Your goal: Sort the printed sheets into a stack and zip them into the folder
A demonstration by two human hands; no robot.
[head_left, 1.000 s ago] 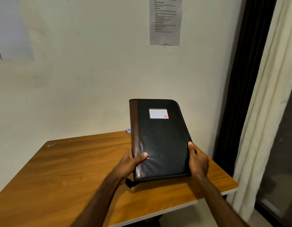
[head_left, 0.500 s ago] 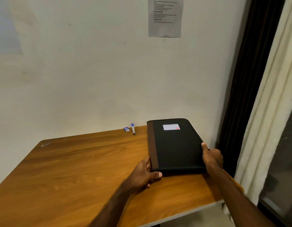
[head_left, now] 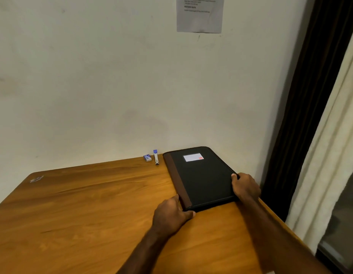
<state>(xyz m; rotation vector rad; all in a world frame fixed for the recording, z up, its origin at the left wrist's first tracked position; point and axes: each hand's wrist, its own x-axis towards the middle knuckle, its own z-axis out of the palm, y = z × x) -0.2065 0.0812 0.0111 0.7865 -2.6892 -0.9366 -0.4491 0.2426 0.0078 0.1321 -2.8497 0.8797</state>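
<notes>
A closed black folder (head_left: pixel 203 178) with a brown spine strip and a white label lies flat on the wooden table (head_left: pixel 82 214), at its far right corner near the wall. My left hand (head_left: pixel 171 214) grips the folder's near left corner at the spine. My right hand (head_left: pixel 245 186) holds its right edge, thumb on the cover. No loose printed sheets are in sight on the table.
A small blue stapler (head_left: pixel 156 157) and a blue staple box (head_left: pixel 147 157) stand at the table's back edge, just left of the folder. A printed notice (head_left: pixel 200 14) hangs on the wall. A dark curtain (head_left: pixel 302 107) and a cream one hang at the right.
The folder was held up tilted above the table; both hands have lowered it flat and slid it toward the far right corner, uncovering the stapler.
</notes>
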